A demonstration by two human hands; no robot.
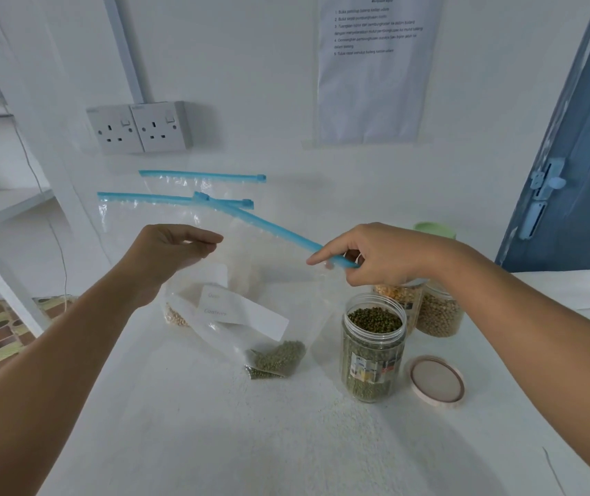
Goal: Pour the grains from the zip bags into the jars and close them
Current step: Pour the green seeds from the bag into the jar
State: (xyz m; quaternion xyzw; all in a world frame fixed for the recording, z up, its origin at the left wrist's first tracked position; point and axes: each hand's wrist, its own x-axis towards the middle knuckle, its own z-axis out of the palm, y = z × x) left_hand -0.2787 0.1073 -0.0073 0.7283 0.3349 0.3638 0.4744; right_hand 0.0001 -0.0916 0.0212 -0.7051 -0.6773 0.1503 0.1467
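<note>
Three clear plastic jars sit on the white table (215, 424). Nearest one, the open jar of green mung beans (372, 356), is full to the neck, its round beige lid (436, 383) lying flat just beside it. Behind it are a jar of yellow split peas (399, 295) and a jar of tan beans (438, 315). Both hands hold up a clear zip bag with a blue slider strip (261, 281): left hand (172, 252) pinches the side edge, right hand (376, 255) grips the blue strip. A few green beans sit in its bottom corner, resting on the table.
</note>
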